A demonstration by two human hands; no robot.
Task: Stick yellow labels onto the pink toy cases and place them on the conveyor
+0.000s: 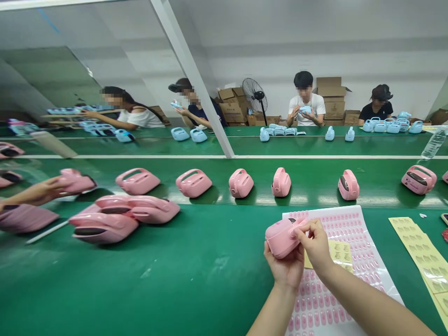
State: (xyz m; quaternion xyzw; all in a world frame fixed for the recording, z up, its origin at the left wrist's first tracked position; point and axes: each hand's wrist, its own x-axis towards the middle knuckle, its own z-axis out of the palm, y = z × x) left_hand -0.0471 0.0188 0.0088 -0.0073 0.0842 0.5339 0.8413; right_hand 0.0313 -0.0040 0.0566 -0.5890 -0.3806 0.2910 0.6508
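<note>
- Head view, held item: one pink housing (282, 239) is held above the pink sticker sheet (353, 238), near the front right of the green desk (210, 280).
- Its long axis runs roughly left to right, with the right end slightly raised. Which face points toward the camera cannot be determined.
- Left hand (289, 269): cupped under the housing, fingers closed around its lower side.
- Right hand (315, 241): fingertips pinched narrowly onto the housing's upper right edge.
- Sheets: one pink sticker sheet and two yellow label sheets, one (341, 254) lying on the pink sheet and one (420, 252) to its right.
- Middle lane: six loose pink housings (241, 183) stand in a row, well apart from each other.
- A seventh housing (75, 181) is gripped by a co-worker's hand (42, 191) at the left.
- Near left: three pink housings (103, 227) lie touching in a cluster.
- Far side: four people sit behind a lane of blue housings (198, 135).
</note>
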